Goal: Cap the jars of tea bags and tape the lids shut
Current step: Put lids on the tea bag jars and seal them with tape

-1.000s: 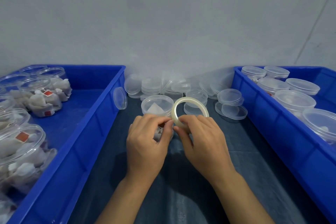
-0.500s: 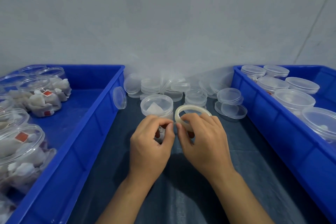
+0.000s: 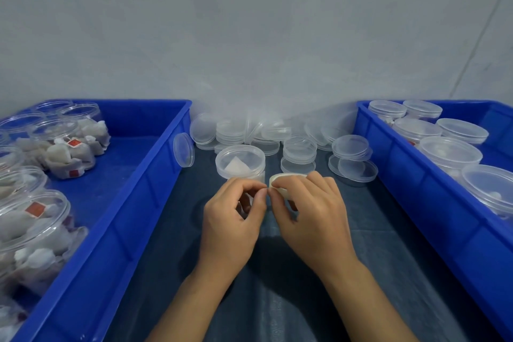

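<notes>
Between the two hands, right at centre of the worktop (image 3: 277, 300), sits the tape roll (image 3: 280, 180), a pale ring tipped low, mostly tucked under the right hand (image 3: 311, 211). That hand curls over the roll, thumb and fingers wrapped on it, holding it firm. Left hand (image 3: 233, 216) is up against it, thumb and forefinger pinched tight together at the roll's near edge; whether a tape end is caught in that pinch is too fine to tell.

Just behind the hands stands the jar (image 3: 240, 162), clear plastic, lid on, a white tea bag showing through the top. It's touching or very nearly touching the left knuckles; hard to call.

Further back, against the grey wall, a heap of spare clear lids (image 3: 299, 151), some stacked, some lying flat, one lid (image 3: 183, 149) leaning upright on the outer wall of the left bin (image 3: 125, 219).

Out to the left, that blue bin carries open jars (image 3: 36, 228) stuffed with tea bags, red tags visible, several lying on their sides with no lids. Out to the right, the other blue bin (image 3: 433, 219) holds capped jars (image 3: 449, 153) standing upright in rows.

Dark blue cloth covers the worktop between the bins, and both bare forearms come in from the bottom edge.
</notes>
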